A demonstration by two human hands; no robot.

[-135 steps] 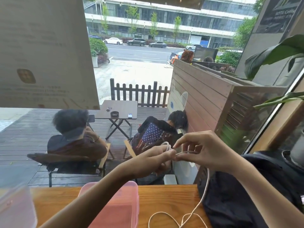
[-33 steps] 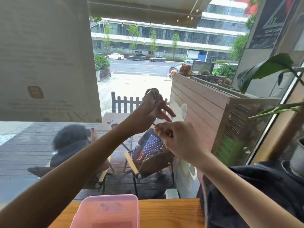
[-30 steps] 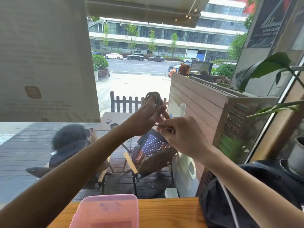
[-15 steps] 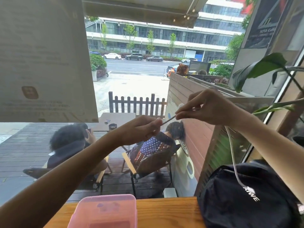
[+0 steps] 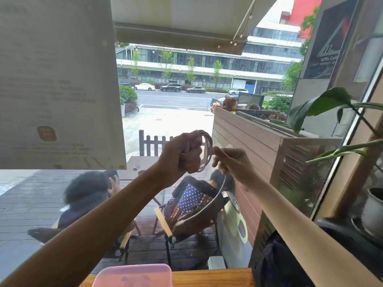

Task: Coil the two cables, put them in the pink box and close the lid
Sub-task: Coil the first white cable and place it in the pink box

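Both hands are raised in front of the window. My left hand point(image 5: 184, 154) grips a small coil of white cable point(image 5: 207, 150) made of several loops. My right hand point(image 5: 232, 164), just right of the coil, pinches the cable's free length, which curves down and to the left below it. The pink box point(image 5: 132, 276) sits with its lid on at the bottom edge of the head view, on the wooden table point(image 5: 211, 278). A second cable is not in view.
A black bag point(image 5: 290, 264) lies on the table at the right. A potted plant point(image 5: 373, 210) stands at the far right by the window frame. A paper sheet point(image 5: 58, 79) hangs on the glass at upper left. People sit outside behind the glass.
My right hand has come back from the upper right to beside my left hand, laying another loop on the coil. Both hands are higher than 4.5 s ago.
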